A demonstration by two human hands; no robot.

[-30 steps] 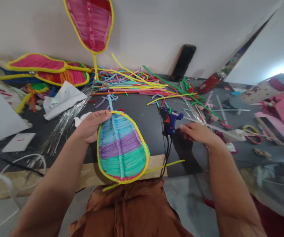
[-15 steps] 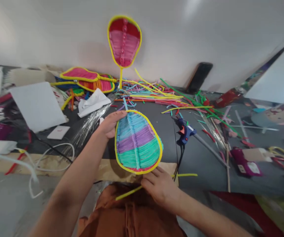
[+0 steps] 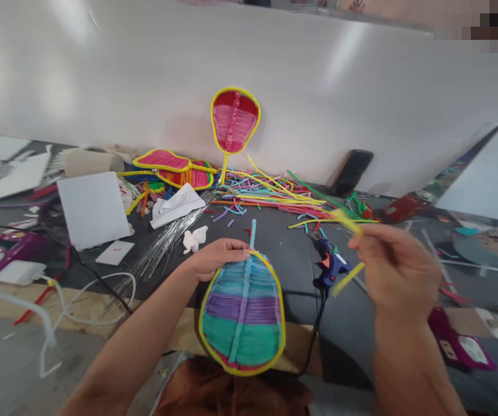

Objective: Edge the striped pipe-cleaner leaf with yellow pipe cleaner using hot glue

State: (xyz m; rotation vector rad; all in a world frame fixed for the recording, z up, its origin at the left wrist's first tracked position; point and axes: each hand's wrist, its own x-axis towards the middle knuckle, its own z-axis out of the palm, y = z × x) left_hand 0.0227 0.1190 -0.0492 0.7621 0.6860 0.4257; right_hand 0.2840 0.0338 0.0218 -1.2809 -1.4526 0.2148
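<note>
My left hand (image 3: 220, 258) grips the narrow top edge of a pipe-cleaner fan (image 3: 244, 311), which has blue, purple and green bands, a yellow rim and a pale blue centre stem poking out above. The fan hangs over the table's front edge. Raised to the right, my right hand (image 3: 398, 268) is closed round a yellow pipe cleaner (image 3: 349, 222), blurred by motion; its two ends stick out to the left. A dark blue glue gun (image 3: 330, 263) lies between the fan and my right hand.
A pink fan (image 3: 235, 120) stands upright at the back, with finished fans (image 3: 162, 160) lying to its left. Loose pipe cleaners (image 3: 275, 196) are heaped behind. A phone (image 3: 353, 172) leans on the white wall. White cards (image 3: 93, 211), wire bundles and a white cable (image 3: 97, 312) lie left.
My right hand has left the fan's lower edge and swung up to the right with the yellow pipe cleaner. The fan sits lower in view, still in my left hand.
</note>
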